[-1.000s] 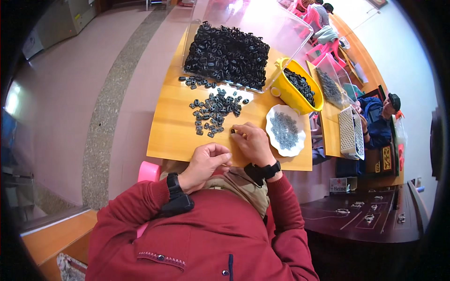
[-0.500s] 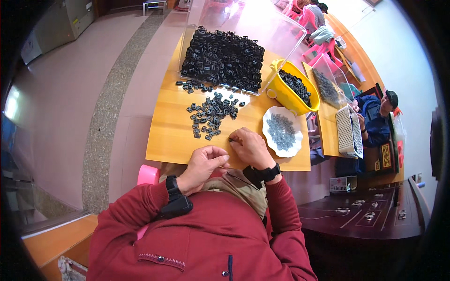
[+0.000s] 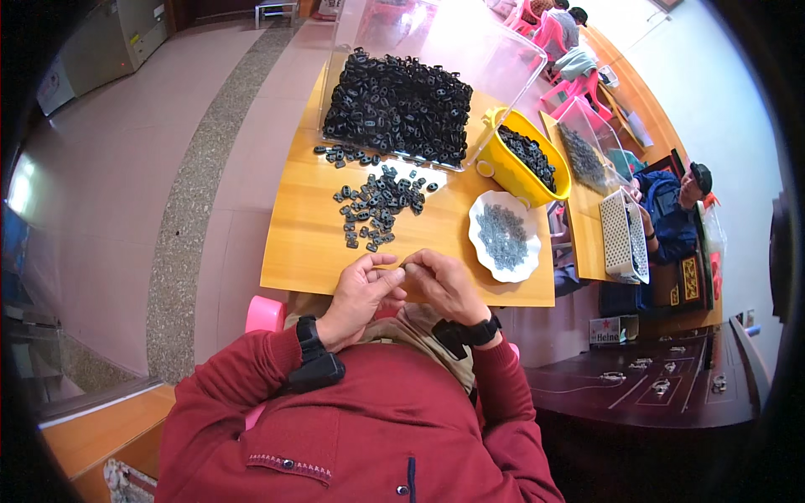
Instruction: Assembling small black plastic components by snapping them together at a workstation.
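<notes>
At the table's front edge, my left hand (image 3: 360, 295) and my right hand (image 3: 442, 283) meet fingertip to fingertip. My right thumb and fingers pinch a small black plastic piece, mostly hidden between the two hands. The left thumb and forefinger are pressed together; whatever lies between them is too small to make out. Just beyond my hands, a loose pile of black two-holed plastic pieces (image 3: 381, 201) is spread on the wooden table (image 3: 306, 243). To the right of my right hand stands a white scalloped dish (image 3: 478, 239) with many tiny translucent grey parts (image 3: 503, 235).
A clear plastic bin (image 3: 511, 109), heaped with black pieces (image 3: 398, 109), takes up the table's far side. Right of it stands a yellow tub (image 3: 503, 168) of dark parts. Farther right, a co-worker (image 3: 671, 210) sits by a white perforated basket (image 3: 616, 239).
My right hand has come back from the near edge of the pile toward my body and left, bringing the black piece to my left fingertips. The left hand has barely shifted.
</notes>
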A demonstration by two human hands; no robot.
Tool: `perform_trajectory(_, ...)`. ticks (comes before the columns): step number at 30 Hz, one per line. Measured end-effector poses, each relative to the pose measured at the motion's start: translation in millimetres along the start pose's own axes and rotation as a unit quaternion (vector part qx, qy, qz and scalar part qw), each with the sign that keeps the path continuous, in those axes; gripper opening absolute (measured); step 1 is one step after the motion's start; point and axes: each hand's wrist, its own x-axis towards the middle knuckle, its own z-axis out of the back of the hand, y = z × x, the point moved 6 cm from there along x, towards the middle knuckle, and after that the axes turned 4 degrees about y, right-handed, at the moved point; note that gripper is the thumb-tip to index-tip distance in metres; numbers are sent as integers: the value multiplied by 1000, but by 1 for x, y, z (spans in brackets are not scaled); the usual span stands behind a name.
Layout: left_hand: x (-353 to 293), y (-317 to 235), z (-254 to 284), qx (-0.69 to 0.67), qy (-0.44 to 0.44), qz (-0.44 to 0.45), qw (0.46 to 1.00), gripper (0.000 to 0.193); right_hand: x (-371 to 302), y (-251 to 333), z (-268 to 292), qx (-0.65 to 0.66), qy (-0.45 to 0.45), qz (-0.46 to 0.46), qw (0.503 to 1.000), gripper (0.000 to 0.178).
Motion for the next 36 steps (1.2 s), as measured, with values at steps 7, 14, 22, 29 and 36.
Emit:
perform_trajectory(7,-2,-1,-2,-3,-3,-4,1000,15,-13,-13,-17,214,14,-82,973,14)
perform_trajectory(14,1,1,2,-1,-8,1,1000,12,-30,-15,48,20,-166,-17,986,4)
perform_trajectory(22,1,0,1,-31,-2,-4,1000,12,-45,-58,114,-291,-139,-138,937,21)
perform_trajectory(29,0,-3,-1,-25,-7,-4,1000,13,-40,-80,114,-302,-121,-166,931,18)
perform_trajectory(36,0,-2,0,-11,-5,-4,1000,14,-38,-82,113,-285,-142,-161,934,15)
